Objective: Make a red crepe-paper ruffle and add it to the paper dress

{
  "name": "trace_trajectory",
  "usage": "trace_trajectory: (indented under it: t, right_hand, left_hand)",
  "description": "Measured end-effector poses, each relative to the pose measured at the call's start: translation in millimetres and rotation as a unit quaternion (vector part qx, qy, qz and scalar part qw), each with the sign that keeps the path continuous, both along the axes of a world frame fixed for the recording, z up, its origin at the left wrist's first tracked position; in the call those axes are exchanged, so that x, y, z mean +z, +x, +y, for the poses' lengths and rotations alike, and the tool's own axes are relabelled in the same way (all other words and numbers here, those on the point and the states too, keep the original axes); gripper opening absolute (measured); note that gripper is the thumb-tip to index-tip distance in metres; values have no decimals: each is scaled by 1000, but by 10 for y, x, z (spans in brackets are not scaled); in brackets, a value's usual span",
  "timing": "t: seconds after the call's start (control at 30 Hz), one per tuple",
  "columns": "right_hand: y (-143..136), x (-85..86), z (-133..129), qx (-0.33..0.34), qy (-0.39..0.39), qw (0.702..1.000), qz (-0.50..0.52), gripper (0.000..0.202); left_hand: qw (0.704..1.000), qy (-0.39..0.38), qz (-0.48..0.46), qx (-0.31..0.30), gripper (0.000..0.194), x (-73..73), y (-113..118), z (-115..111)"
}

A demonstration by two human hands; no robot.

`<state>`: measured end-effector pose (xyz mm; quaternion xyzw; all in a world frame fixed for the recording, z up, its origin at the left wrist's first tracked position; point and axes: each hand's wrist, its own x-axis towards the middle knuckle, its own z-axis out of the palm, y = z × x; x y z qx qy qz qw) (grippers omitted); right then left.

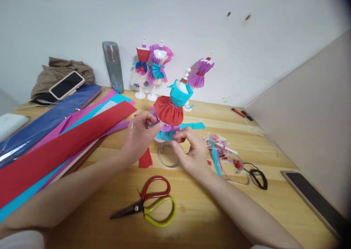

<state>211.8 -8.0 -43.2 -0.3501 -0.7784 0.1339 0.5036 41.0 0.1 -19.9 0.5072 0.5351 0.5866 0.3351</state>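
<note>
A small dress-form mannequin stands in front of me, tilted slightly in view. It wears a turquoise crepe-paper top and a gathered red skirt. Below the red show a purple layer and a turquoise layer. My left hand is closed in a pinch at the skirt's left side, thumb under the red hem. At the lower right, my right hand pinches the edge of the turquoise layer between thumb and fingers. A roll of tape lies just below, partly behind my right hand.
Scissors lie near me. Coloured paper strips fill the left; paper scraps and a black hair tie lie right. Behind stand dressed mannequins and a bottle. Phones lie at both sides.
</note>
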Motion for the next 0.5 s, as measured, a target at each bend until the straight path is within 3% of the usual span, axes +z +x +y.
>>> trace_trajectory:
  t: [0.33,0.43,0.5]
  right_hand:
    - [-55,-181,-58,53,-37,998,-23,11]
    - [-74,-183,-83,57,-33,997,-30,12]
    - [-85,-180,-98,61,-25,997,-35,14]
  left_hand:
    - [981,-99,-158,-52,21,-42,9,66]
    - [973,-109,-198,-43,13,-49,19,21]
    - [972,-108,-205,-34,18,-45,31,-12]
